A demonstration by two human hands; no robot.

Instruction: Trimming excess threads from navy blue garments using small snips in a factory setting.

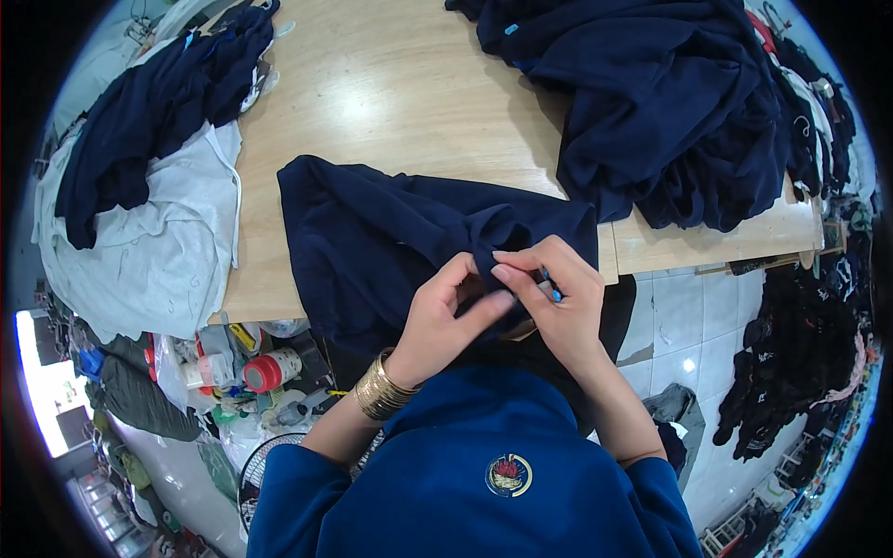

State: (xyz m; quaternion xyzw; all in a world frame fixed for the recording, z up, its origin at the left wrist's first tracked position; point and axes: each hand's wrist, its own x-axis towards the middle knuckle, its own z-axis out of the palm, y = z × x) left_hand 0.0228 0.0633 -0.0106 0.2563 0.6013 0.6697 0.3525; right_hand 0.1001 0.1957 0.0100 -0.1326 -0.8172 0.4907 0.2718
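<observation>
Head view: a navy garment on the wooden table is pinched by the left hand; a blue tool is gripped in the right hand.

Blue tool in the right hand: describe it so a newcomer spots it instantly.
Start at the wooden table, then the navy garment hanging over its near edge. The right hand pinches its fabric; the small bright-blue tool pokes between those fingers, far lighter than the cloth.

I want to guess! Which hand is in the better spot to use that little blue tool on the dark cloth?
Probably the right hand: it already holds the small blue tool at the bunched navy garment. The left hand only pinches the fabric beside it.
</observation>
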